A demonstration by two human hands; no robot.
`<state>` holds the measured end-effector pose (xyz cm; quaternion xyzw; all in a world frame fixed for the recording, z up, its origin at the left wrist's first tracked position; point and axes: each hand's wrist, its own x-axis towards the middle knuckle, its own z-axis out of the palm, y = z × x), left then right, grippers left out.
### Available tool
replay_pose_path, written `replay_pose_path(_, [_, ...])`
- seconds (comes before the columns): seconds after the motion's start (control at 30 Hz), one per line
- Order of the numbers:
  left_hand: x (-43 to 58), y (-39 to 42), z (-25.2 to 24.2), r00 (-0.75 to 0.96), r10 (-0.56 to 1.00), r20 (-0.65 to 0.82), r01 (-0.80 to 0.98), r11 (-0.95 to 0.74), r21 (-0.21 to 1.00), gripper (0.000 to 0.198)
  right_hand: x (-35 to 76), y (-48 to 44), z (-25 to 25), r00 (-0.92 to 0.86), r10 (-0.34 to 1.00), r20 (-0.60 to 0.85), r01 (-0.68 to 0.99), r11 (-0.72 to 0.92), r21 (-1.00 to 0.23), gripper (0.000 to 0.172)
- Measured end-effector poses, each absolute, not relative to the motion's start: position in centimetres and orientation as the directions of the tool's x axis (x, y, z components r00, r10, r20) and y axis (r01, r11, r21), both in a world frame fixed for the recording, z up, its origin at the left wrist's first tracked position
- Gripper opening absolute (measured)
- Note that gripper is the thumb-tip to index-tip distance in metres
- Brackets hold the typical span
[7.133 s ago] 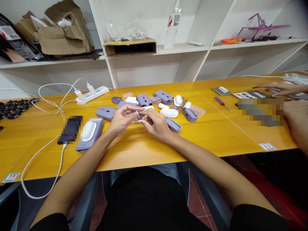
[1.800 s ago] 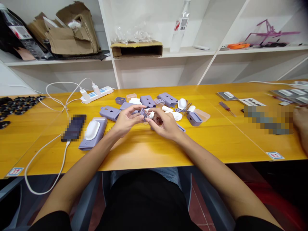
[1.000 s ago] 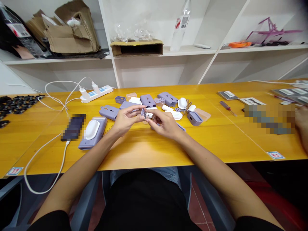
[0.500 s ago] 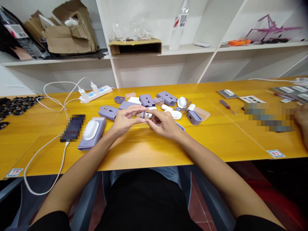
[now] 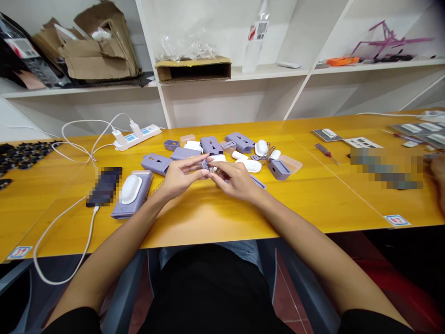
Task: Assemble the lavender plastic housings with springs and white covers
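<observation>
Between my two hands is a small purple plastic part point(image 5: 205, 164), held up over the middle of the parts. My left hand point(image 5: 181, 176) pinches it from the left with thumb and fingertips. From the other side my right hand point(image 5: 236, 178) grips its edge, with the fingers curled; whether they hold a spring as well I cannot tell. Behind the hands lie purple housings point(image 5: 211, 144), a white oval part point(image 5: 249, 165) and a white domed piece point(image 5: 261, 148). Metal springs point(image 5: 269, 150) sit by a purple block-shaped part point(image 5: 279, 170).
On the left are a purple case with a white top point(image 5: 132, 190), a phone point(image 5: 104, 186) on a white cable and a power strip point(image 5: 138, 137). A screwdriver point(image 5: 327, 153) lies to the right. Another person's hand point(image 5: 436, 174) shows at the right edge.
The small purple part has turned between my fingers, so its ribbed face shows more. Both hands stay in nearly the same place.
</observation>
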<state>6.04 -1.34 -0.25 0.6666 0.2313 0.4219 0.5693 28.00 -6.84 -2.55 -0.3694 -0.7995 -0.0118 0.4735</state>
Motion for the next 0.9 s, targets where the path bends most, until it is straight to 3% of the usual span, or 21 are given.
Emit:
replay_pose_path(0.37, [6.28,-1.73,-0.89,0.532,0.783,0.321,-0.155,-0.283,0.946,0.068,27.85,-6.88,-2.8,-0.271,0.641,0.718,0.629,0.683,-0.372,0.021])
replay_pose_path(0.9, [6.85,-1.69,-1.28,0.485,0.796,0.361,-0.124,-0.346,0.93,0.048,27.15,-6.8,-3.29,-0.26,0.65,0.714,0.622,0.678,-0.392,0.015])
